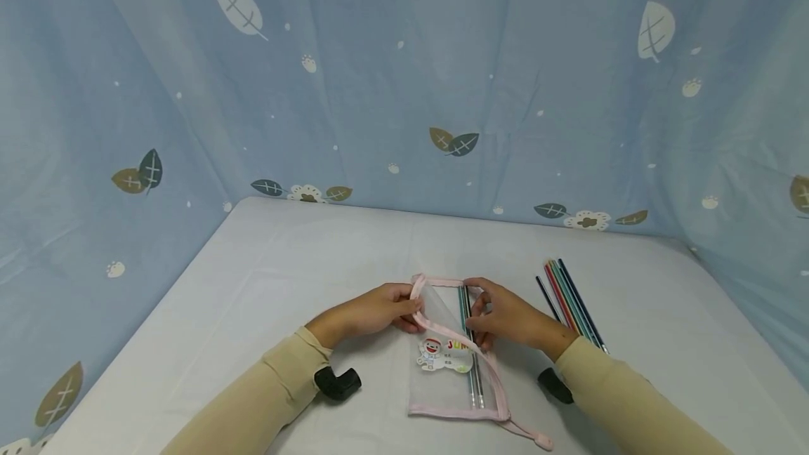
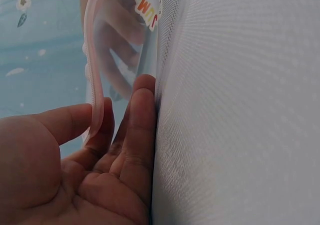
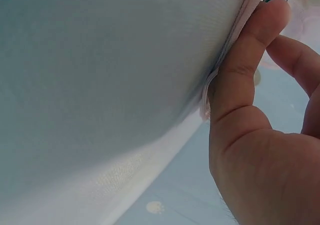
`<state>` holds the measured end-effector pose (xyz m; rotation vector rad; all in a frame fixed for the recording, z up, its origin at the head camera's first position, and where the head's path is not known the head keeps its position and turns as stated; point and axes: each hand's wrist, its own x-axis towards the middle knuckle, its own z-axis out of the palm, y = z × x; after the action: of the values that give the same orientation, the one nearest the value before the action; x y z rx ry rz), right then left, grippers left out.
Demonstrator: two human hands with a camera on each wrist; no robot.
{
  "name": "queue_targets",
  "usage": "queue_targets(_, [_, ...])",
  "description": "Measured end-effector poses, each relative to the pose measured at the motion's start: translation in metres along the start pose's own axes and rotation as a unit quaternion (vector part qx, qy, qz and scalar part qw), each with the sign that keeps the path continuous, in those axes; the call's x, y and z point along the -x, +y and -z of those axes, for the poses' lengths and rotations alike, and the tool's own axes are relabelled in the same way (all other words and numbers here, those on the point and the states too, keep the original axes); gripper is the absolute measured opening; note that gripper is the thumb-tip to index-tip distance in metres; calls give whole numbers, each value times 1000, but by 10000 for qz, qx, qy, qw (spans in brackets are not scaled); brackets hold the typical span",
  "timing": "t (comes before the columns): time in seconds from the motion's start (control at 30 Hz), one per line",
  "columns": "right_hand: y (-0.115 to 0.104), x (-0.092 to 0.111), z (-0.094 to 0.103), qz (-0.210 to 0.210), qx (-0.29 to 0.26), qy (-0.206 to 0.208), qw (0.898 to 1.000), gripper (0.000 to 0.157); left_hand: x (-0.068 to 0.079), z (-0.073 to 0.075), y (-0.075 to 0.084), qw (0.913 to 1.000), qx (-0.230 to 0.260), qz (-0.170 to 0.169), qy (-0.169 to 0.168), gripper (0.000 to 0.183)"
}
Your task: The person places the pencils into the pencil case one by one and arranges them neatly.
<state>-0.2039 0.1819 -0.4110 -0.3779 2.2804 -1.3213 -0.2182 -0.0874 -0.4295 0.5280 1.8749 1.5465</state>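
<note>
While between left hand's [image 1: 381, 309] pinched thumb and fingers, pouch rim [image 2: 95, 82], with right hand's [image 1: 503, 314] grip unclear.

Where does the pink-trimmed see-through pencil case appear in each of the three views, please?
Head: the pencil case is below centre, slightly right, between the left hand and right hand.
Left wrist: left of centre at the top, its pink trim running down between thumb and finger.
Right wrist: upper right, mainly a diagonal strip of trim beside the hand.
Shared landmark: the blue patterned curtain.
</note>
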Motion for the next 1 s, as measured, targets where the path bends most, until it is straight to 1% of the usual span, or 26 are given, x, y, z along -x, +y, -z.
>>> queue_targets(0.4, [-3, -2, -1, -67, 295, -30, 9995, 76, 0, 0, 2, 10000, -5, -10, -19, 26])
queue_targets(0.7, [-4, -4, -2, -41, 528, -43, 9986, 76, -2, 3, -1, 10000, 80, 15, -41, 27])
queue_targets(0.8, [-5, -4, -2, -84, 484, -2, 9988, 77, -1, 3, 0, 9999, 101, 13, -38, 27])
queue_targets(1.0, [-9, 2, -1, -126, 168, 4, 9998, 80, -1, 3, 3, 9999, 98, 76, -32, 27])
